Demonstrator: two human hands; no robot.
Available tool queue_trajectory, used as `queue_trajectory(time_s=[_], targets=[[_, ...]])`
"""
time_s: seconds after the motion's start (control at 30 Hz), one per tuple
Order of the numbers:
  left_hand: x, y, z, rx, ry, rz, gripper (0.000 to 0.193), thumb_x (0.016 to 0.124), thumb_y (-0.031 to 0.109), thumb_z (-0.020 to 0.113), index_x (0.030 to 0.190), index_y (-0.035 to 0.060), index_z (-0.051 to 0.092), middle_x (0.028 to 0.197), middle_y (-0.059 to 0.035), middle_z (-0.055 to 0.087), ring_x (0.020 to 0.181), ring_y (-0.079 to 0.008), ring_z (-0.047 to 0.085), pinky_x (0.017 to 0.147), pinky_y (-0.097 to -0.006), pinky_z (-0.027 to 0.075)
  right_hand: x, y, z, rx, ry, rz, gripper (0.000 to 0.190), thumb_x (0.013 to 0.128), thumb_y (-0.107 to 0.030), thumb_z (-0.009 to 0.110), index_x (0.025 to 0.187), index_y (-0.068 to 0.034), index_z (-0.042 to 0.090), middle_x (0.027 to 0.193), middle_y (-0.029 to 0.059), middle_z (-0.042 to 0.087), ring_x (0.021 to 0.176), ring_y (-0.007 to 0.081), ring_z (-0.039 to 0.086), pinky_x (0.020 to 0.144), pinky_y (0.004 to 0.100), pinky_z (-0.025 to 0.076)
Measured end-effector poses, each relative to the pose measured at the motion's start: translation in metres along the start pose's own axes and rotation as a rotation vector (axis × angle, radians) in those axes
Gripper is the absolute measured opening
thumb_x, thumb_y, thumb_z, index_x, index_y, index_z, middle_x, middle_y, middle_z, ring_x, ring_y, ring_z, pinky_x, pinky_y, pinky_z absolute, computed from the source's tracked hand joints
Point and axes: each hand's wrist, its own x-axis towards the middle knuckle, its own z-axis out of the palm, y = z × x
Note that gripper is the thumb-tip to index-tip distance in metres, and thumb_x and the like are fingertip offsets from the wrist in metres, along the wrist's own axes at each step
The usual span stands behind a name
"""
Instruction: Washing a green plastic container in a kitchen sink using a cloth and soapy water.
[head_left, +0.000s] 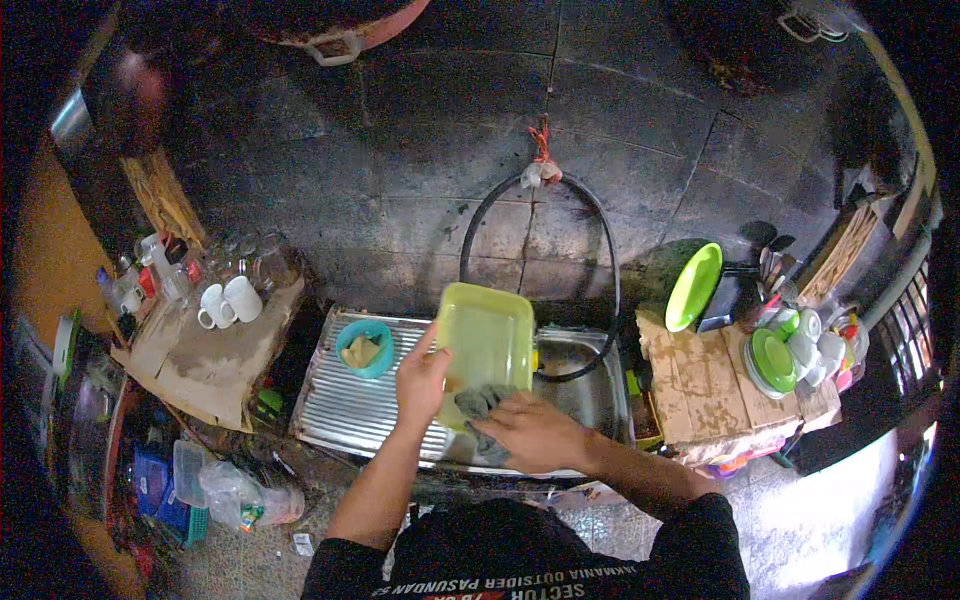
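Note:
My left hand (421, 386) grips the left side of a yellow-green plastic tray (487, 337), which is tilted up over the sink. In my right hand (536, 435) is a dark grey cloth (484, 409), pressed against the tray's lower edge. Behind the tray, the metal sink basin (581, 349) is partly hidden. To the left, a teal plastic bowl (366, 330) with a beige sponge-like piece (361, 352) in it stands on the ribbed drainboard (330, 390).
A black hose (613, 255) loops from a red tie on the wall into the basin. White mugs (242, 298) stand on the left cardboard-covered surface (202, 360). Green plates (772, 360), white cups (814, 349) and a green oval platter (694, 287) crowd the right cardboard-covered table (697, 390).

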Motion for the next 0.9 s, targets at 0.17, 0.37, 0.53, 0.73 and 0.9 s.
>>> queue_trajectory(time_s=[0.17, 0.37, 0.53, 0.73, 0.9], targets=[[0.002, 0.005, -0.001, -0.151, -0.009, -0.152, 0.061, 0.095, 0.013, 0.062, 0.154, 0.0135, 0.044, 0.114, -0.0127, 0.067, 0.097, -0.0187, 0.067, 0.079, -0.0332, 0.054, -0.008, 0.005, 0.000, -0.224, 0.160, 0.000, 0.059, 0.072, -0.026, 0.074, 0.128, -0.012, 0.064, 0.099, 0.0077, 0.069, 0.098, 0.0277, 0.068, 0.091, 0.0421, 0.052], [-0.007, 0.005, 0.004, 0.483, -0.063, 0.455, 0.046, 0.101, 0.035, 0.060, 0.136, 0.0058, 0.060, 0.158, -0.0200, 0.032, 0.139, -0.0281, 0.043, 0.110, -0.0452, 0.041, -0.021, 0.031, -0.051, 0.291, 0.031, 0.222, 0.063, 0.073, -0.028, 0.081, 0.131, -0.009, 0.064, 0.120, 0.0161, 0.070, 0.112, 0.0341, 0.067, 0.100, 0.0451, 0.051], [-0.005, -0.013, 0.001, -0.117, -0.372, 0.221, 0.049, 0.105, 0.049, 0.057, 0.092, 0.0023, 0.069, 0.082, 0.0014, 0.066, 0.072, -0.0079, 0.057, 0.064, -0.0257, 0.046, -0.017, 0.054, -0.081, 0.634, 0.276, 0.232, 0.049, 0.073, -0.014, 0.081, 0.119, -0.002, 0.069, 0.120, 0.0194, 0.070, 0.112, 0.0358, 0.067, 0.095, 0.0388, 0.052], [-0.009, 0.006, 0.048, -0.217, 0.078, -0.055, 0.032, 0.106, 0.027, 0.061, 0.092, 0.0000, 0.069, 0.082, 0.0026, 0.066, 0.073, -0.0069, 0.059, 0.065, -0.0248, 0.048, 0.017, 0.003, -0.017, 0.225, 0.903, 0.565, 0.053, 0.069, -0.007, 0.078, 0.121, -0.004, 0.068, 0.114, 0.0187, 0.068, 0.113, 0.0431, 0.062, 0.100, 0.0460, 0.049], [-0.022, 0.012, 0.071, -0.701, 0.134, -0.156, 0.025, 0.104, 0.021, 0.062, 0.091, 0.0016, 0.067, 0.086, 0.0002, 0.065, 0.078, -0.0077, 0.055, 0.075, -0.0251, 0.047, 0.016, -0.021, 0.004, -0.074, 0.738, 0.281, 0.058, 0.065, -0.008, 0.076, 0.122, -0.007, 0.069, 0.112, 0.0164, 0.067, 0.119, 0.0434, 0.059, 0.109, 0.0548, 0.041]])
